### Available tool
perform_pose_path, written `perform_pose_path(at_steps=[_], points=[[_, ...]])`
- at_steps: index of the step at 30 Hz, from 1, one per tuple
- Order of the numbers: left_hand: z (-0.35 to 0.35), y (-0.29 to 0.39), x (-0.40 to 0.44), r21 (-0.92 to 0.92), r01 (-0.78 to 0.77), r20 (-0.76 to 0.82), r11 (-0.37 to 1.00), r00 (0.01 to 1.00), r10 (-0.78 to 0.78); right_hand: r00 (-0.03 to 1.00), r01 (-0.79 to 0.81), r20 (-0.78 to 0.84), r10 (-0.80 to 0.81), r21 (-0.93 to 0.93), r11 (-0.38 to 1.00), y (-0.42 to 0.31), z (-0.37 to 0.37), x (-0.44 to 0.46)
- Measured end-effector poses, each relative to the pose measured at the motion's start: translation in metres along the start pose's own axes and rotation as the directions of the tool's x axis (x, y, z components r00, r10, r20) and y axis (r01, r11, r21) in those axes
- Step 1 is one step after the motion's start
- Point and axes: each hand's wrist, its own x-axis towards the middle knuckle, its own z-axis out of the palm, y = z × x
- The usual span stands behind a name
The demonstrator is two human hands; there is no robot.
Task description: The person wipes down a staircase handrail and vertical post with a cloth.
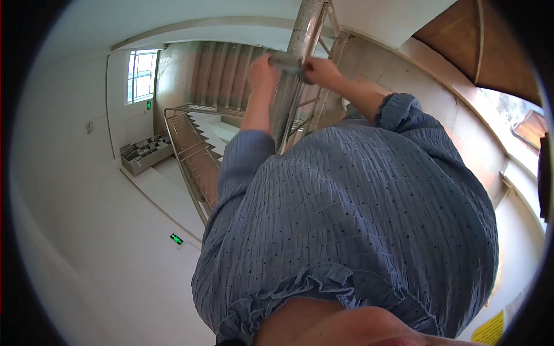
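My left hand (pixel 262 73) is closed on one end of a grey strip, which looks like a rolled or twisted cloth (pixel 287 62). The other end is in my right hand (pixel 322 73), also closed. Between the two hands the cloth lies across a thick, shiny metal handrail (pixel 307 29), seemingly touching it. Both hands and the cloth are blurred, so the finger detail is hard to make out. Both arms reach forward, in blue-grey sleeves (pixel 248 153).
Stairs with a metal railing (pixel 186 158) descend to the left, and another flight (pixel 219 72) shows behind. A box (pixel 138 164) of assorted pieces stands by the left wall. Also there are a window (pixel 141 75) and green exit signs (pixel 176 239). Brown panels (pixel 450 40) hang at upper right.
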Motion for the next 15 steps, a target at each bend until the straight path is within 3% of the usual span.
perform_pose_path(at_steps=[1,2,4,6,8,9,13,15], points=[[0.005,0.005,0.015,-0.085,-0.038,-0.033,0.996,0.999,0.035,0.993,-0.027,-0.109,0.034,0.061,0.998,0.006,-0.006,0.007],[0.009,0.008,0.026,-0.168,-0.079,-0.071,0.983,0.995,0.068,0.994,-0.027,-0.107,0.033,0.059,0.998,0.011,-0.009,0.012],[0.014,0.010,0.034,-0.161,-0.071,-0.063,0.984,0.996,0.062,0.962,-0.066,-0.262,0.073,0.036,0.997,0.010,-0.016,0.017],[0.015,0.006,0.026,-0.148,-0.065,-0.052,0.987,0.997,0.057,0.975,-0.076,-0.204,0.091,0.080,0.994,0.008,-0.010,0.006],[0.007,0.000,-0.002,0.024,0.042,0.096,0.999,0.994,-0.044,0.994,-0.111,-0.015,0.112,0.068,0.992,0.009,0.010,-0.005],[0.007,-0.002,-0.016,0.031,0.035,0.097,0.999,0.995,-0.038,1.000,-0.006,0.023,0.003,0.102,0.995,0.022,0.022,-0.010],[0.026,-0.014,-0.049,0.021,0.059,-0.034,0.998,0.998,-0.058,0.997,-0.068,0.053,0.064,0.086,0.994,0.011,0.015,-0.014],[0.031,-0.011,-0.035,0.027,0.021,-0.093,0.999,0.995,-0.018,0.978,-0.144,-0.122,0.166,0.173,0.974,0.003,-0.004,-0.003]])
